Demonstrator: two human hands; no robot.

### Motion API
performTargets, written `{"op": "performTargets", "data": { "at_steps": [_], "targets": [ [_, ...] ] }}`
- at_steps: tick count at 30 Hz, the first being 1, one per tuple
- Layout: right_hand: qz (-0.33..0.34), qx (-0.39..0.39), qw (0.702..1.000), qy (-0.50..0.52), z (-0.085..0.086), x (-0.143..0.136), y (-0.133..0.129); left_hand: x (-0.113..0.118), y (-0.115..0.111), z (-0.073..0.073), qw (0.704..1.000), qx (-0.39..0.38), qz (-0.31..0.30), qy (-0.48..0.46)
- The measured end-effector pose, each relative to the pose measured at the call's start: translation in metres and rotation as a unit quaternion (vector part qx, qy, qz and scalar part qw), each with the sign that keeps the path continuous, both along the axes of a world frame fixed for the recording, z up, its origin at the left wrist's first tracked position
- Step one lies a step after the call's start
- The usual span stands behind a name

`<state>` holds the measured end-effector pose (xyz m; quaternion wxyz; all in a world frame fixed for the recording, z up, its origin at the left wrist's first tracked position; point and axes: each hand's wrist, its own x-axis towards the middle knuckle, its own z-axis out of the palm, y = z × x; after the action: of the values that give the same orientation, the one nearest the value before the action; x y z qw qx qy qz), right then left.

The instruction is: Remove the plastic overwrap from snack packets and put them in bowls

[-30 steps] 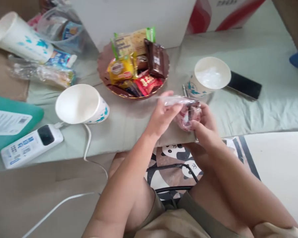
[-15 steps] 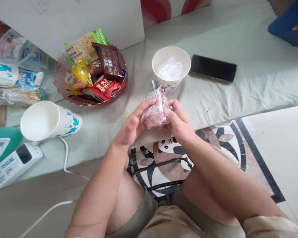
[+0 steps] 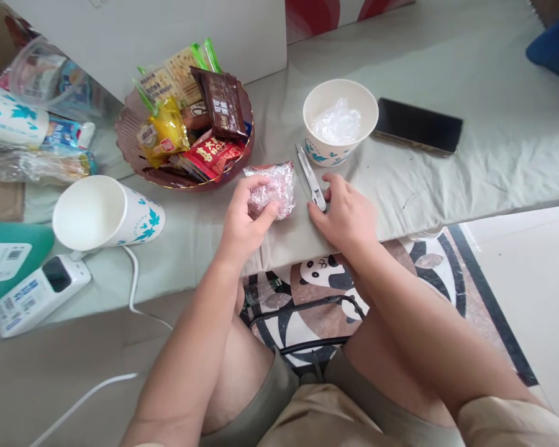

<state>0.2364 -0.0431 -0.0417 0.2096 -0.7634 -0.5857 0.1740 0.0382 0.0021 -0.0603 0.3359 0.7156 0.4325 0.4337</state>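
Observation:
Between thumb and fingers, my left hand (image 3: 246, 214) holds a small reddish packet wrapped in crinkled clear plastic film (image 3: 277, 191), close above the cloth. A slim white-and-grey utility knife (image 3: 310, 180) lies on the cloth to the right of the packet. My right hand (image 3: 347, 214) is at the near end of this knife, thumb and index finger apart on either side of it; whether they touch it I cannot tell. Just beyond the knife stands a white paper bowl (image 3: 310, 124) with crumpled clear film (image 3: 338, 121) inside.
A pink-tinted bowl (image 3: 125, 133) of wrapped snacks stands left of centre. Nearer me, a paper cup (image 3: 140, 217) lies tipped beside a white device (image 3: 40, 292) with a cable. A black phone (image 3: 419, 126) lies right of the paper bowl. The cloth's front edge runs above my knees.
Both hands were on the wrapped packet. My right hand has let go and moved down beside the knife, while my left has carried the packet slightly left. The view has shifted slightly.

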Motion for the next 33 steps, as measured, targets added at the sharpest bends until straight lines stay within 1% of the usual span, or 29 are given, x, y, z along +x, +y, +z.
{"op": "performTargets", "data": {
  "at_steps": [2, 5, 8, 10, 12, 15, 17, 19, 22, 27, 30, 33],
  "targets": [
    [0.003, -0.016, 1.0, -0.018, 0.003, -0.002, 0.002, 0.001, -0.001, 0.001, 1.0, -0.013, 0.009, 0.0],
    [0.015, -0.034, 0.999, -0.028, 0.007, -0.002, -0.003, 0.002, -0.002, 0.002, 0.999, -0.031, 0.026, -0.015],
    [0.015, -0.046, 0.999, 0.0, 0.008, 0.003, -0.014, 0.001, -0.001, 0.0, 0.998, -0.047, 0.03, -0.041],
    [0.023, -0.029, 0.999, 0.033, 0.008, 0.007, -0.022, 0.002, 0.0, -0.002, 0.997, -0.049, 0.035, -0.048],
    [0.045, 0.0, 0.996, 0.08, 0.007, 0.011, -0.028, 0.003, 0.001, -0.005, 0.997, -0.039, 0.041, -0.054],
    [0.076, 0.051, 0.984, 0.152, 0.005, 0.012, -0.034, 0.005, 0.004, -0.01, 0.996, -0.023, 0.045, -0.078],
    [0.098, 0.083, 0.977, 0.17, 0.002, 0.01, -0.037, 0.007, 0.005, -0.013, 0.995, -0.023, 0.047, -0.089],
    [0.13, 0.096, 0.973, 0.167, 0.0, 0.006, -0.038, 0.008, 0.006, -0.013, 0.994, -0.028, 0.047, -0.09],
    [0.175, 0.085, 0.97, 0.148, -0.002, 0.001, -0.039, 0.01, 0.005, -0.012, 0.995, -0.038, 0.044, -0.083],
    [0.201, 0.098, 0.968, 0.11, 0.0, -0.004, -0.038, 0.011, 0.003, -0.013, 0.995, -0.038, 0.045, -0.086],
    [0.223, 0.113, 0.961, 0.115, 0.0, -0.003, -0.039, 0.009, 0.002, -0.014, 0.993, -0.038, 0.069, -0.091],
    [0.252, 0.143, 0.949, 0.122, -0.001, -0.002, -0.042, 0.005, 0.001, -0.011, 0.987, -0.045, 0.084, -0.126]
  ]
}}
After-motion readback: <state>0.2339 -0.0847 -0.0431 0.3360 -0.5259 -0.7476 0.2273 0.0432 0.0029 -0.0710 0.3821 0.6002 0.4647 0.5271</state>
